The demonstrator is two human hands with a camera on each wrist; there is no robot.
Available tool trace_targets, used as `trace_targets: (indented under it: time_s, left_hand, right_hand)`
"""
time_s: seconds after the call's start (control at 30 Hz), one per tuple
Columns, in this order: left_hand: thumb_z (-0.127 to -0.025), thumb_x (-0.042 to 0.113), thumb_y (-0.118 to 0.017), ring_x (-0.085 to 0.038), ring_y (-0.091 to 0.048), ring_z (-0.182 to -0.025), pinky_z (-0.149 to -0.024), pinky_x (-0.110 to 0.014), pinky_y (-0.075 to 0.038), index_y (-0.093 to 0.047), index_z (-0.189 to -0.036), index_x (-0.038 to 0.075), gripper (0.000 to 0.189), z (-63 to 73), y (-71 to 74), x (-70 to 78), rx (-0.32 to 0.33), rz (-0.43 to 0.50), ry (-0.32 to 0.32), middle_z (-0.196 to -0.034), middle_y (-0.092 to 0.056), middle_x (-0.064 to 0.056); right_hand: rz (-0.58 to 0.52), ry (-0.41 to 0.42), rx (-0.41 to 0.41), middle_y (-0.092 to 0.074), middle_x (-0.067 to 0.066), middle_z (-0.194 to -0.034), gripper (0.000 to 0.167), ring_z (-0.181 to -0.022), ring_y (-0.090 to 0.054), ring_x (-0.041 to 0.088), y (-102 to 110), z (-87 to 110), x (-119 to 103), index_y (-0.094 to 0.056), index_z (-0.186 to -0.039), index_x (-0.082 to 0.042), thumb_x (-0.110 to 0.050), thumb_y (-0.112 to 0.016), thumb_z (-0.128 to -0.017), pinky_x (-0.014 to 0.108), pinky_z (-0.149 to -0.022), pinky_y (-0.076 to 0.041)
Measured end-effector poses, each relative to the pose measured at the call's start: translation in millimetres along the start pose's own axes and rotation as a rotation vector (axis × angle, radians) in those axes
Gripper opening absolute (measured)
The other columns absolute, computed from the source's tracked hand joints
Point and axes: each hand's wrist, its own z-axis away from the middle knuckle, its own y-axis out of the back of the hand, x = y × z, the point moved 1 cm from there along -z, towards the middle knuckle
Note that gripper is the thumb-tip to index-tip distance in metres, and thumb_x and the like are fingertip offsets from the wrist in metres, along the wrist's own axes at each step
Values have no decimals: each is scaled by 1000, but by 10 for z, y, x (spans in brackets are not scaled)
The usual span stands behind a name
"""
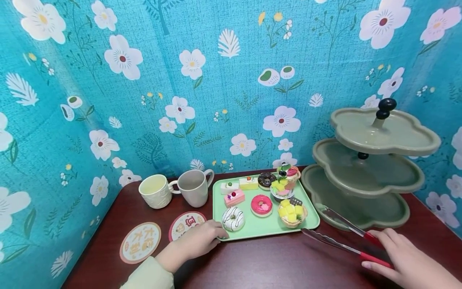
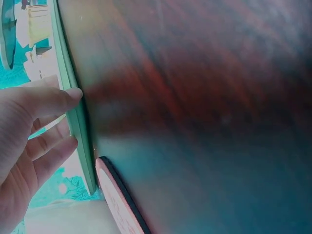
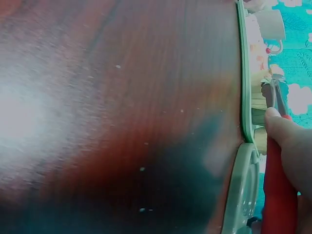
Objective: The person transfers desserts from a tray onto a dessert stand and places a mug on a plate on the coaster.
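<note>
My left hand (image 1: 200,239) grips the near left corner of a light green tray (image 1: 252,229), thumb and fingertips at its rim in the left wrist view. My right hand (image 1: 406,257) holds tongs with red handles (image 1: 375,259), their arms spread apart near the tray's right corner. Nothing lies between the tips. On the tray are a white-iced donut (image 1: 228,220), a pink donut (image 1: 261,202), a chocolate donut (image 1: 266,176), a fruit tart (image 1: 288,218) close to the tongs, a fruit cup (image 1: 282,194), a fruit-filled cone (image 1: 294,176) and small cake slices (image 1: 234,199).
A green three-tier stand (image 1: 390,136) rises right of the tray. Left of it are a cream mug (image 1: 155,194) and a grey mug (image 1: 194,190). Two round coasters, one orange-rimmed (image 1: 140,243) and one red-rimmed (image 1: 182,223), lie on the dark wooden table (image 1: 267,261). Flowered blue cloth (image 1: 223,88) hangs behind.
</note>
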Motion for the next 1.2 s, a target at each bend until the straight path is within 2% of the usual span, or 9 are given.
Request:
trace_targets:
  time_s: [0.13,0.27,0.4,0.63,0.87,1.03,1.2]
  left_hand:
    - [-88,-2,-77,-6,-62,-97,-85,-24,-53,-78,-103,14,21,-4,-5,-13,0,3,-4,-98,-68,7]
    - [-89,-1,-77,-6,-62,-96,-85,-24,-53,-78,-104,13,21,-4,-6,-16,2,2,-4,-98,-68,6]
    - [-89,0,-77,-6,-62,-96,-85,-24,-53,-77,-104,14,21,-3,-5,-12,4,0,0,-98,-68,7]
    - [-89,0,-77,-7,-62,-97,-86,-25,-52,-77,-104,14,20,2,-13,-9,5,-7,2,-98,-68,7]
    - [-89,0,-77,-6,-61,-96,-85,-23,-52,-77,-104,14,20,10,9,11,21,-8,-10,-98,-67,7]
    - [-89,-1,-77,-6,-61,-96,-85,-22,-51,-77,-103,13,20,13,19,14,26,-1,-9,-98,-68,6]
    - [-89,-1,-77,-6,-61,-97,-86,-22,-51,-77,-103,14,20,14,2,-3,26,9,-13,-98,-68,7]
  right_hand:
    - [6,-2,4,-58,28,-123,101,-105,-57,45,44,-54,-46,-53,-134,8,-73,-72,-78,64,-79,-54]
    - [11,7,11,-60,21,-119,99,-104,-58,41,48,-104,-53,-55,-133,5,-77,-68,-78,62,-79,-55]
    - [27,50,42,-60,16,-115,97,-103,-60,37,26,-142,-69,-58,-129,4,-79,-65,-78,60,-80,-55]
    - [19,83,56,-58,8,-108,95,-96,-59,28,4,-176,-172,-59,-128,4,-77,-67,-79,51,-75,-56]
    - [37,110,86,-55,0,-103,90,-91,-56,17,33,-201,-284,-62,-127,-2,-78,-67,-78,39,-71,-53]
    - [36,151,124,-55,-2,-102,82,-91,-55,16,34,-223,-338,-63,-126,-4,-72,-71,-81,38,-70,-53]
    - [22,173,114,-57,-1,-105,82,-93,-57,16,13,-259,-361,-63,-127,-4,-71,-71,-81,39,-72,-54]
